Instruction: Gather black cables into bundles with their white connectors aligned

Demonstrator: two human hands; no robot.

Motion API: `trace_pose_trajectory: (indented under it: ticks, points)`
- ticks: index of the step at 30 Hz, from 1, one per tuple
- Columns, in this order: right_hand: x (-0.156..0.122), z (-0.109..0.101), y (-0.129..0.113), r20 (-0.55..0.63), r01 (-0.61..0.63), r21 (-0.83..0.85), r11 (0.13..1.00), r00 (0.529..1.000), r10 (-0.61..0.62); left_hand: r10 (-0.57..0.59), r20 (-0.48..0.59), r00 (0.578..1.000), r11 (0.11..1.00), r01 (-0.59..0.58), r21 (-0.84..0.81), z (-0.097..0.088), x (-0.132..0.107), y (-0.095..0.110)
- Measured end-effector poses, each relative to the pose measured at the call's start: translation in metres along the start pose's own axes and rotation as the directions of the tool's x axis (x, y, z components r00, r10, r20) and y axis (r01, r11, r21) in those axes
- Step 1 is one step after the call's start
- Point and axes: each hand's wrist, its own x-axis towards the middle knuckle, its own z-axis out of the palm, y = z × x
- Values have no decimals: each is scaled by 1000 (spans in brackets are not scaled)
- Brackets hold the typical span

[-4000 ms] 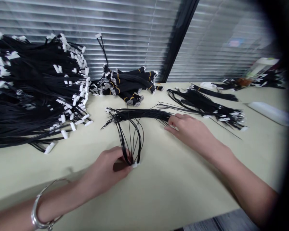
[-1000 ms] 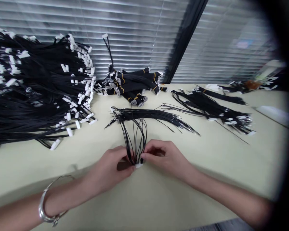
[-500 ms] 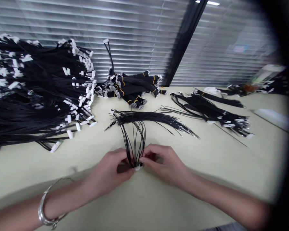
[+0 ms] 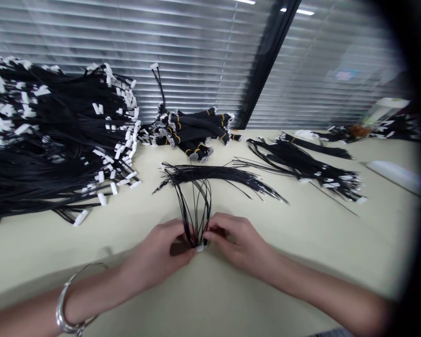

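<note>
Between my two hands stands a wire harness: thin black wires (image 4: 196,215) fan upward from a small white connector (image 4: 199,248). My left hand (image 4: 166,245) is closed on the harness, its thumb at the connector's left end. With thumb and forefinger my right hand (image 4: 233,238) pinches a black wire at the right side, close to the connector; the wire's tip is hard to make out. Just beyond the hands lies a loose bundle of black wires (image 4: 217,173) with bare metal ends, and the upper ends of the held wires reach it.
At the left is a large heap of black cables (image 4: 66,126) with white connectors. Taped wire bundles (image 4: 196,128) with yellow bands lie at the back middle, before the window blinds (image 4: 182,47). More black cables (image 4: 305,164) rest at the right on the pale table (image 4: 119,250).
The view has tilted up slightly, so things sit a little lower. Both hands keep their grip; the right fingers have shifted barely at the wire beside the connector.
</note>
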Motion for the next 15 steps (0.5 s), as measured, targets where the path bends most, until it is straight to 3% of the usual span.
trace_pose_trajectory:
  ticks: [6,15]
  points:
    - [0,-1,-1,-1,52,-26,998,999,-52,-8,-2,1000,1000,8,18,1,0,0]
    - [0,0,-2,-11,25,-43,999,1000,-25,2,5,1000,1000,-2,-2,1,0,1]
